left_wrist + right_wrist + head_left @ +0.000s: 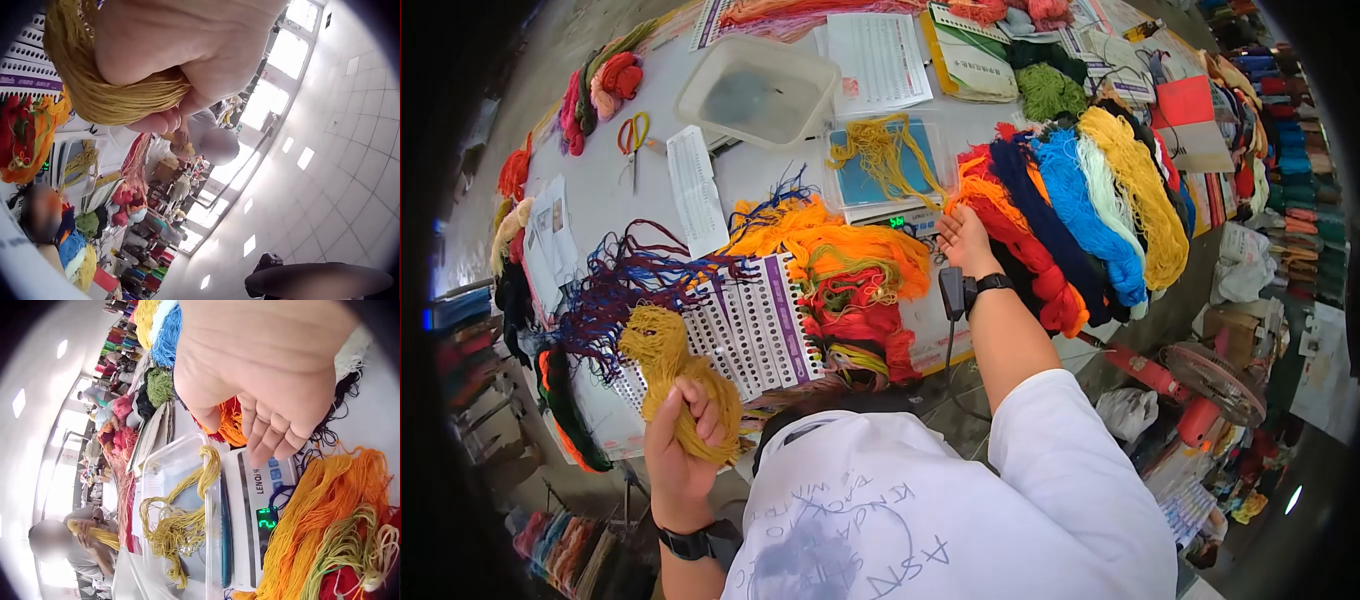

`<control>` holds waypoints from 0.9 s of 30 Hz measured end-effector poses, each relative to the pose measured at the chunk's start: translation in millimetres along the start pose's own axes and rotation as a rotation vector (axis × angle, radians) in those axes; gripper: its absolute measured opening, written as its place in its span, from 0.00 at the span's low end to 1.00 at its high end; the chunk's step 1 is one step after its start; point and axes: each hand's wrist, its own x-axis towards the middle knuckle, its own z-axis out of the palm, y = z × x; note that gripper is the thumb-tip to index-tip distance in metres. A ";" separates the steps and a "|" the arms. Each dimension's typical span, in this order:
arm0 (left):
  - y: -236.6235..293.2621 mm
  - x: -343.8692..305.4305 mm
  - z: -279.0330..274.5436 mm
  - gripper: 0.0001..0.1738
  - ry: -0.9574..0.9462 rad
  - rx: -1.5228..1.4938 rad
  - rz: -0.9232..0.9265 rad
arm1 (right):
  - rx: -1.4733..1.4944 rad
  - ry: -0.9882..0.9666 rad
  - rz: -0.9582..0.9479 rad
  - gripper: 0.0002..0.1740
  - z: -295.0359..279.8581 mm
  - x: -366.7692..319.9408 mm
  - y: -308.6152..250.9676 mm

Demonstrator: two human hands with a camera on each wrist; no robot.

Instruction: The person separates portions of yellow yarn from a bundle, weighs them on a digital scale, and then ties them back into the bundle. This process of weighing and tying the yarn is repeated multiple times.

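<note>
By the table [595, 190], the left hand [680, 440] grips and partly hides a yellow skein [657, 345]; the right hand [968, 243] is relaxed.

Head view from above, facing forward-down over table [590, 195], left wrist view tilted, close at left hand [194, 50], right wrist view sideways, close at right hand [262, 381], scale [242, 506] and plastic tub [214, 556] common to all three.

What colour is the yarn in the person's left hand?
The yarn is golden yellow. The head view shows it best.
</note>
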 end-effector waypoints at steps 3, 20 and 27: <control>-6.4 4.3 -5.7 0.08 0.075 0.032 -0.019 | -0.040 -0.016 -0.001 0.24 5.8 0.7 -2.8; -20.0 6.5 -42.0 0.07 0.190 0.042 0.033 | -0.133 -0.012 0.020 0.25 18.3 3.3 -2.6; -19.6 -6.0 -55.6 0.07 0.170 0.012 0.042 | -0.200 0.040 -0.023 0.15 27.4 -0.5 1.6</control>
